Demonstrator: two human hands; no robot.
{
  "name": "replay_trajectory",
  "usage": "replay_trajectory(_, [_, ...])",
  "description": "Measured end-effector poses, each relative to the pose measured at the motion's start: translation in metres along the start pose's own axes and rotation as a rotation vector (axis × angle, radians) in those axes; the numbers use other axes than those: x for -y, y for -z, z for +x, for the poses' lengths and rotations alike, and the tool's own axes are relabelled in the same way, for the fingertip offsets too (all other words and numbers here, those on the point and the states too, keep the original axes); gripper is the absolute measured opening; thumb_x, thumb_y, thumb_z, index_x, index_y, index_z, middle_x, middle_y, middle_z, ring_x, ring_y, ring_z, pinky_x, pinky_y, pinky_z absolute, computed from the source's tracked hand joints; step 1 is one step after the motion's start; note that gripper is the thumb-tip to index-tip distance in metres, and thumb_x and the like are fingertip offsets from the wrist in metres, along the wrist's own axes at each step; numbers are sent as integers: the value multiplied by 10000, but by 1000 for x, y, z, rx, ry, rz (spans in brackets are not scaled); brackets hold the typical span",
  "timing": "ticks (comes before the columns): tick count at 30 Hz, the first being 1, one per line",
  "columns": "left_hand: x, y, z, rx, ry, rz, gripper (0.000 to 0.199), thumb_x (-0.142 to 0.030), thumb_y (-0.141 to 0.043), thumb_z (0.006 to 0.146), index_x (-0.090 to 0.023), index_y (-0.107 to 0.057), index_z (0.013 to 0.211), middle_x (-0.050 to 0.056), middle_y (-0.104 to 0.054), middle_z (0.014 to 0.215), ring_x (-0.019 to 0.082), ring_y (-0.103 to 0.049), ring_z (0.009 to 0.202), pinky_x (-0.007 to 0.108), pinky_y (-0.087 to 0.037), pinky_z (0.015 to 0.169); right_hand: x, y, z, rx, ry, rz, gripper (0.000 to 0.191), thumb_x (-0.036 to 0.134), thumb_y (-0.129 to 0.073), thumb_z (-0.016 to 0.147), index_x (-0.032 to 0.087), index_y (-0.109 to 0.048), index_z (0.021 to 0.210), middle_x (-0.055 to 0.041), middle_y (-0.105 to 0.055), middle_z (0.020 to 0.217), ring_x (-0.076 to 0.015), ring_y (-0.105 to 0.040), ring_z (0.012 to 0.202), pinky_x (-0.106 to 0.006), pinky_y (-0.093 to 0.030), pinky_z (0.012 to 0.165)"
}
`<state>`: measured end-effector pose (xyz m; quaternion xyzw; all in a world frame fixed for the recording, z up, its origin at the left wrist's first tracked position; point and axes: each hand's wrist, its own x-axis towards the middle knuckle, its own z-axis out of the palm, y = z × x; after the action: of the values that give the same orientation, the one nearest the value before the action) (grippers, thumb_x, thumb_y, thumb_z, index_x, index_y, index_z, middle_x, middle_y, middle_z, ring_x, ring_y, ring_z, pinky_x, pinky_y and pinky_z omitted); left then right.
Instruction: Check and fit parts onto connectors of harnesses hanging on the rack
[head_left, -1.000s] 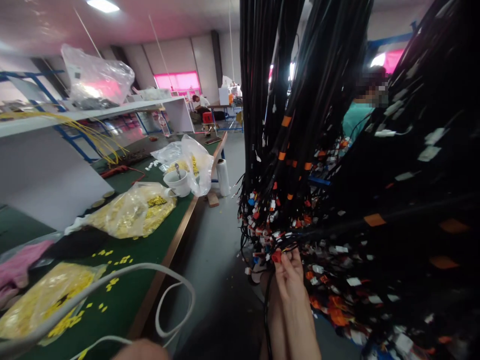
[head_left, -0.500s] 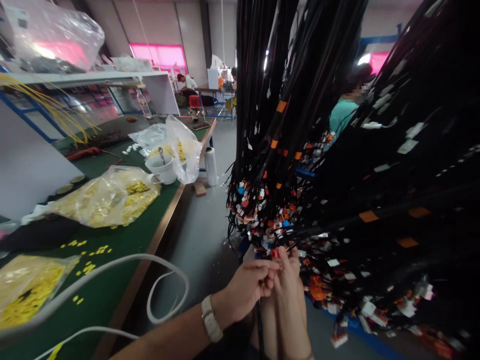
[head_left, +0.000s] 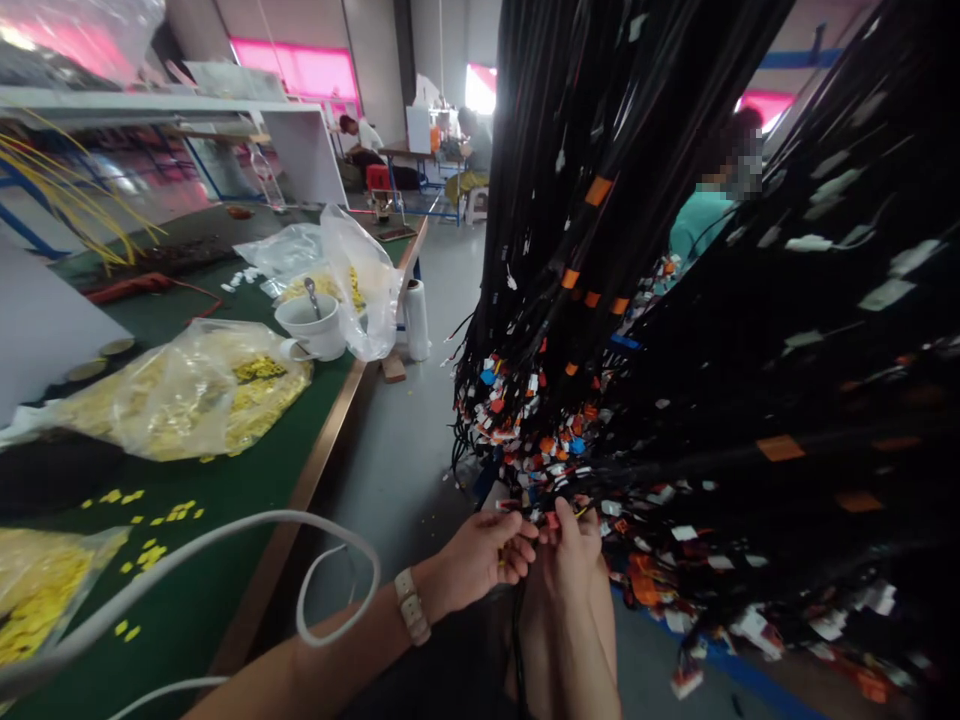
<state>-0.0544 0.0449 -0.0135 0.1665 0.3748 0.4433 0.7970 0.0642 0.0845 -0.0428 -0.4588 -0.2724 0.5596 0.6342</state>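
Observation:
My right hand [head_left: 576, 550] is closed on a small red connector [head_left: 553, 520] at the end of a wire bundle; a yellow wire shows by its fingers. Just to the left, my left hand [head_left: 487, 555], with a pale watch strap at the wrist, is curled with thumb and finger pinched. A bit of yellow shows in its palm, seemingly small yellow pieces; what the fingertips pinch is too small to make out. Around both hands hang dense black wire harnesses [head_left: 570, 230] ending in many white, red, orange and blue connectors [head_left: 525, 400].
Left is a green-topped table [head_left: 277, 480] with a bag of yellow pieces [head_left: 180, 400], loose yellow pieces [head_left: 150, 555] and a white mug [head_left: 319, 330] holding a spoon. A white cable [head_left: 300, 517] loops in front. A person in teal [head_left: 697, 225] is behind the harnesses.
My left hand has drawn slightly left, away from my right hand, and its fingers have parted from the red connector. My view has shifted a little to the right.

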Motion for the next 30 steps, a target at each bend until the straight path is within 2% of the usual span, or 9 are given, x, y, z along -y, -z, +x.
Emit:
replay_trajectory(3, [-4, 8, 1, -58, 22, 16, 410, -475, -668, 708, -87, -665, 842, 13, -537, 602, 66, -451, 471, 215, -296, 488, 2, -5, -2, -44, -15, 66, 304, 305, -709, 677, 240, -446, 815, 126, -404, 485, -66, -328, 358, -200, -292, 359])
replay_trajectory(8, [-18, 8, 0, -70, -9, 6, 258, -315, -661, 716, -99, -687, 854, -11, -450, 654, 53, -400, 537, 216, -254, 511, 4, -5, 0, 20, -35, 51, 350, 379, -690, 686, 240, -476, 924, 115, -489, 537, -54, -282, 355, -202, -284, 371])
replay_trajectory(10, [-22, 6, -2, -32, -13, -20, 224, -239, -643, 698, -100, -689, 867, 1, -462, 691, 65, -429, 572, 219, -268, 517, 4, -2, 1, 73, -45, 37, 343, 390, -685, 690, 258, -489, 938, 112, -510, 547, -63, -319, 367, -204, -313, 394])
replay_trajectory(13, [-24, 5, -3, 53, -45, -20, 252, -173, -659, 674, -93, -681, 912, 28, -523, 744, 86, -489, 609, 230, -314, 536, 3, 3, 0, 134, -101, 42, 314, 366, -708, 671, 278, -528, 913, 77, -591, 643, -92, -475, 465, -221, -412, 482])
replay_trajectory(16, [-22, 6, -5, 114, -73, -31, 264, -195, -704, 694, -88, -657, 930, 73, -602, 806, 121, -568, 678, 254, -391, 628, 2, 8, -3, 159, -203, 74, 307, 325, -740, 647, 271, -560, 890, 36, -652, 814, -102, -570, 586, -228, -470, 567])
replay_trajectory(20, [-22, 8, -6, 107, -66, -75, 238, -264, -722, 718, -96, -621, 852, 108, -656, 831, 167, -627, 734, 339, -444, 783, 2, 11, -7, 173, -270, 101, 260, 286, -754, 642, 247, -568, 819, 30, -662, 844, -97, -601, 629, -223, -500, 626])
replay_trajectory(23, [-22, 10, -5, 95, -74, -54, 251, -285, -720, 725, -81, -642, 849, 101, -649, 841, 147, -620, 742, 319, -452, 791, 4, 11, -7, 171, -272, 122, 303, 283, -770, 631, 245, -580, 864, 28, -665, 827, -95, -621, 654, -220, -517, 666])
replay_trajectory(26, [-21, 13, -2, 45, -123, -11, 246, -259, -741, 702, -88, -673, 866, 52, -620, 776, 103, -582, 706, 258, -452, 734, 6, 11, -8, 161, -269, 127, 373, 276, -792, 606, 249, -591, 919, 29, -670, 823, -91, -628, 657, -219, -524, 681])
replay_trajectory(30, [-20, 15, -1, 10, -122, 28, 302, -258, -763, 674, -73, -693, 901, 55, -621, 755, 101, -577, 707, 261, -459, 739, 9, 14, -13, 132, -300, 111, 275, 289, -805, 589, 208, -614, 769, 14, -673, 761, -95, -618, 621, -215, -523, 630])
